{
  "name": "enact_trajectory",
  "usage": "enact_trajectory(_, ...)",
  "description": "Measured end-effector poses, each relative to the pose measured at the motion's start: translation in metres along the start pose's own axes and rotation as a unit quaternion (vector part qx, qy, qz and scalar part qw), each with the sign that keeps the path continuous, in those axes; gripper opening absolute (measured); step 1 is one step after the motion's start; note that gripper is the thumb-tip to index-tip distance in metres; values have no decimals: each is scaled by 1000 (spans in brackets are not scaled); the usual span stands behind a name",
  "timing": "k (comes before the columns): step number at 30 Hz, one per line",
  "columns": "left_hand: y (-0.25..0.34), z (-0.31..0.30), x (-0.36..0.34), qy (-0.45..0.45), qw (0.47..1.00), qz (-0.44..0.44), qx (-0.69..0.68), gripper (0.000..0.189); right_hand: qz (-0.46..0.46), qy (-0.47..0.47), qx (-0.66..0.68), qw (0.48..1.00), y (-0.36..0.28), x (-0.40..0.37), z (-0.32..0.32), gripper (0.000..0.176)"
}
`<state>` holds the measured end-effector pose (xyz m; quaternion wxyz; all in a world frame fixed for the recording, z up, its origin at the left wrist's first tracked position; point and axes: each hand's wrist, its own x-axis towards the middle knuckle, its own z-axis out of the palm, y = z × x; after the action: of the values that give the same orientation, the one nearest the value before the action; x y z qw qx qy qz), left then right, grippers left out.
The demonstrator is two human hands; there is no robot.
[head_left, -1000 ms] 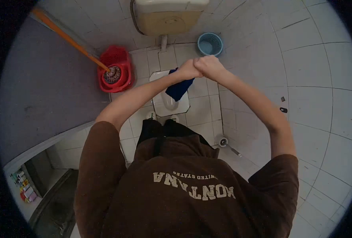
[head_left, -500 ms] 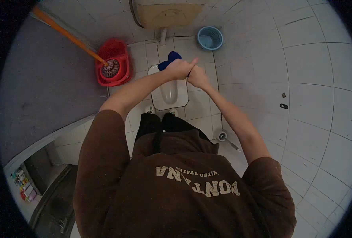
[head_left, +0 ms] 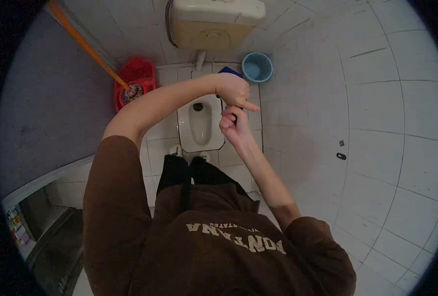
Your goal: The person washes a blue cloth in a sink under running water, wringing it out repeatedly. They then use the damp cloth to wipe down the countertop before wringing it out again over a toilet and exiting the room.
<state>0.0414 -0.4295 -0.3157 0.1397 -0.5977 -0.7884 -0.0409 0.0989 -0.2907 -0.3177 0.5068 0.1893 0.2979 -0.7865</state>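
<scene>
My left hand point(head_left: 234, 91) is closed, its back toward me and one finger pointing right. Beyond its wrist shows part of a dark blue object point(head_left: 230, 72), perhaps a bottle; the hand hides the rest. Just below, my right hand point(head_left: 236, 127) meets it with curled fingers. Something dark point(head_left: 236, 118) shows between the right fingers, too small to name. Both hands are above the right side of a white squat toilet point(head_left: 199, 129), which has a dark drain hole at its far end.
A cistern point(head_left: 219, 24) hangs on the far wall. A blue basket point(head_left: 257, 67) stands in the far right corner. At left, a red mop bucket point(head_left: 139, 74) holds a mop with an orange handle point(head_left: 86, 45). Tiled wall runs along the right, a grey partition point(head_left: 56, 98) along the left.
Both hands have come nearer my body, and the left has turned over the right. Less of the dark blue object shows, and the drain hole has come into sight. The view has shifted, showing more cistern.
</scene>
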Motion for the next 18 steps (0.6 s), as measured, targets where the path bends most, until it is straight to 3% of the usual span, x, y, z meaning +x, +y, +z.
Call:
enact_trajectory(2, -2, -12, 6, 38, 999, 6, 0, 38, 44, 0, 127, 991, -2, -16, 10, 11)
enact_trajectory(3, -1, -13, 9, 76, 997, 18, -9, 37, 45, 0, 125, 991, -1, -24, 16, 11)
enact_trajectory(7, -4, -11, 24, 151, 987, 13, -49, 36, 59, -79, 280, 955, -7, -45, 32, 14)
enact_trajectory(9, -2, -5, 28, 263, 962, -47, -59, 33, 77, -124, 338, 930, -10, -49, 37, 15)
enact_trajectory(10, -1, -1, 27, 260, 962, -50, -61, 33, 78, -152, 370, 913, -10, -49, 42, 16)
enact_trajectory(12, -1, 8, 24, 367, 912, -155, -99, 29, 82, -183, 409, 890, -12, -40, 50, 16)
enact_trajectory(13, 1, 15, 25, 360, 914, -157, -105, 29, 69, -202, 412, 886, -12, -35, 51, 15)
enact_trajectory(15, 8, 28, 26, 509, 798, -307, -102, 21, 53, -219, 424, 877, -12, -22, 56, 16)
enact_trajectory(16, 9, 35, 26, 504, 799, -308, -111, 21, 45, -211, 436, 873, -14, -13, 58, 14)
enact_trajectory(18, 15, 27, 30, 562, 630, -446, -297, 39, 33, -195, 455, 868, -21, 4, 64, 13)
